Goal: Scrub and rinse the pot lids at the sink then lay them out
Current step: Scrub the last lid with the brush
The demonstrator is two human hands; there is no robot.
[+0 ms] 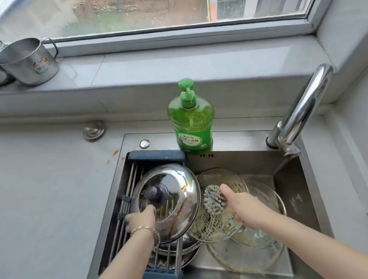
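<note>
A steel lid [174, 185] with a dark knob and an orange streak lies on the drain rack [129, 186] over the sink's left half. My left hand [141, 218] holds this lid at its near edge, thumb on top. My right hand [237, 204] grips a grey scouring pad [213, 198] and presses it on a dirty glass lid [224, 228] that stands tilted in the sink. Two more soiled glass lids [264, 199] [247, 255] lie behind and beneath it. Further steel lids [181, 251] sit under the rack.
A green dish soap bottle [191, 120] stands on the sink's back rim. The chrome tap [300, 109] arches at the right; no water runs. Two steel mugs [27, 62] stand on the window sill at far left. Grey counter [36, 189] stretches to the left.
</note>
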